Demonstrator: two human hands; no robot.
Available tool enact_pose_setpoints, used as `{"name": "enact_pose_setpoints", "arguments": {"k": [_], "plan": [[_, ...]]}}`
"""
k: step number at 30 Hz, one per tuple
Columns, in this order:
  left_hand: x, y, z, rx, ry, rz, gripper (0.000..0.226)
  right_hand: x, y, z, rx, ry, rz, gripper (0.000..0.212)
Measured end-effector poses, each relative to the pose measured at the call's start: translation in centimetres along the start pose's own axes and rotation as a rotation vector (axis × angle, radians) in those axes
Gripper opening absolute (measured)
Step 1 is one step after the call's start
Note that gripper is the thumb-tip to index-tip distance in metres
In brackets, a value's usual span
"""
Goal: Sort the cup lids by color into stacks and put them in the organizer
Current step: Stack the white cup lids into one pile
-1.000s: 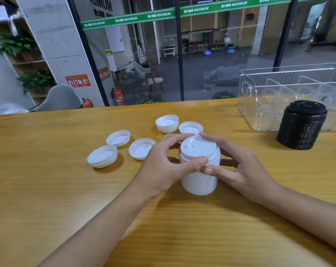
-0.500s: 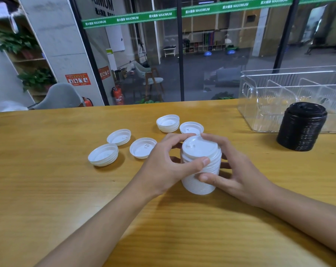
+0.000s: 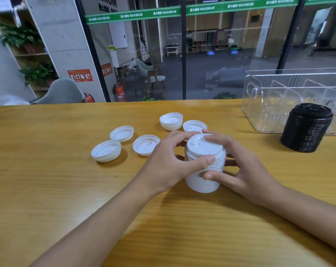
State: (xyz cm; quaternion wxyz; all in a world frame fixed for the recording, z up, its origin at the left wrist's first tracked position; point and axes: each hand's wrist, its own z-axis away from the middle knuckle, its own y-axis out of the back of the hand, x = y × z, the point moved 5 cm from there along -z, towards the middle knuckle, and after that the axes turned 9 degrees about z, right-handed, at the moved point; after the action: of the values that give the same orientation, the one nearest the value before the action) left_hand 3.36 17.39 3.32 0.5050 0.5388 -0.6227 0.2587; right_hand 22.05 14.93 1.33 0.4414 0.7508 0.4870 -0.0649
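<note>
A tall stack of white cup lids [image 3: 203,151] stands on the wooden table [image 3: 47,189] at the middle. My left hand [image 3: 169,160] wraps its left side, thumb across the front. My right hand [image 3: 238,162] holds its right side, fingers on the top rim and lower wall. Several loose white lids lie upside down behind the stack: one [image 3: 106,150] at the left, one [image 3: 122,133], one [image 3: 146,145], a small pile [image 3: 171,121] and one [image 3: 194,125]. A stack of black lids [image 3: 306,127] stands at the right, before the clear organizer [image 3: 259,116].
The organizer has clear dividers and a handle cut-out on its left wall, and sits at the table's far right. Behind the table's back edge runs a glass wall. The near part of the table holds only my forearms.
Both hands stay on the white stack. My right fingers have shifted a little, thumb lower on the wall. The stack leans slightly more than a second ago.
</note>
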Motion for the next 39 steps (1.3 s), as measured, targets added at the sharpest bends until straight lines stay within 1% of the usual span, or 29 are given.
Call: {"name": "enact_pose_setpoints", "arguments": {"k": [2, 5, 6, 7, 8, 9, 11, 12, 14, 16, 18, 20, 23, 30, 32, 36, 39], "plan": [[-0.1, 0.4, -0.1, -0.031, -0.003, -0.012, 0.054, -0.1, 0.0, 0.0, 0.000, 0.000, 0.002, 0.069], [-0.3, 1.3, -0.4, -0.139, 0.037, -0.015, 0.051, 0.0, 0.1, -0.1, -0.007, -0.008, -0.001, 0.068], [-0.5, 1.9, -0.6, -0.131, 0.065, 0.019, 0.056, 0.0, 0.1, -0.1, -0.008, -0.012, 0.000, 0.068], [-0.7, 2.8, -0.8, -0.082, 0.078, 0.025, 0.059, 0.0, 0.1, -0.1, -0.009, -0.014, 0.001, 0.068], [-0.9, 3.8, -1.1, 0.000, 0.065, -0.032, 0.058, 0.0, 0.1, -0.2, -0.008, -0.015, 0.001, 0.068], [-1.2, 4.8, -1.3, 0.083, 0.032, -0.141, 0.050, 0.0, 0.1, -0.2, -0.008, -0.015, 0.001, 0.068], [-2.1, 6.4, -1.4, 0.207, -0.027, -0.414, 0.027, -0.1, 0.2, -0.1, -0.011, -0.012, 0.005, 0.067], [-2.7, 6.8, -1.4, 0.224, -0.030, -0.536, 0.024, -0.1, 0.2, -0.1, -0.013, -0.012, 0.006, 0.067], [-3.9, 7.3, -1.5, 0.205, 0.019, -0.698, 0.030, -0.1, 0.2, -0.1, -0.017, -0.017, 0.003, 0.066], [-4.6, 7.8, -1.4, 0.195, 0.076, -0.782, 0.034, -0.1, 0.1, -0.1, -0.019, -0.016, 0.004, 0.066], [-4.8, 8.1, -1.5, 0.211, 0.101, -0.814, 0.034, 0.0, 0.1, -0.1, -0.025, -0.017, 0.007, 0.067], [-4.8, 8.2, -1.5, 0.236, 0.112, -0.814, 0.033, 0.0, 0.1, -0.1, -0.029, -0.020, 0.008, 0.066], [-4.5, 7.9, -1.4, 0.228, 0.121, -0.787, 0.036, 0.0, 0.1, -0.1, -0.028, -0.017, 0.015, 0.066], [-3.0, 6.3, -1.2, 0.190, 0.092, -0.584, 0.048, 0.1, 0.1, -0.1, -0.025, -0.006, 0.029, 0.064], [-2.3, 5.9, -1.0, 0.193, 0.085, -0.553, 0.046, 0.1, 0.2, -0.1, -0.017, 0.006, 0.038, 0.064], [-0.7, 5.7, -0.8, 0.270, 0.047, -0.471, 0.041, 0.1, 0.3, -0.1, 0.007, 0.036, 0.050, 0.062], [-0.1, 6.0, -0.8, 0.348, 0.046, -0.295, 0.036, 0.1, 0.3, 0.0, 0.035, 0.029, 0.047, 0.059]]}}
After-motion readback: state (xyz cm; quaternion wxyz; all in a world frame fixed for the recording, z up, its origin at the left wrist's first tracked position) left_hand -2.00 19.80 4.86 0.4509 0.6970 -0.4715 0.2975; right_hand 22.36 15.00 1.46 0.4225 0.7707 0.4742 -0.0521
